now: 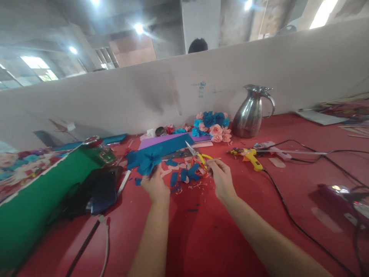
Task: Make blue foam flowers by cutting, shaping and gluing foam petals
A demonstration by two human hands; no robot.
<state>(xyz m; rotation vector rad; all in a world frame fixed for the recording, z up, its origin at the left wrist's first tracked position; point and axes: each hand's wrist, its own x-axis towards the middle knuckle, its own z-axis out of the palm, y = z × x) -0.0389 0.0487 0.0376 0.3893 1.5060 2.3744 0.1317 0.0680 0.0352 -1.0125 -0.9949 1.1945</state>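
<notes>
Pinched in my left hand is a dark blue paper flower with spread petals. My right hand grips scissors with yellow handles, their blades pointing up and to the left. Beneath and between the hands lie blue and pink paper scraps. Behind them a long blue paper strip rests partly over a purple sheet. Just past the strip, pink and blue paper flowers sit in a heap against the low partition.
A steel jug stands at the back right. Yellow glue gun and cables lie on the red table. To the left are a phone, a glass jar and a green box wall. A person's head shows beyond the partition.
</notes>
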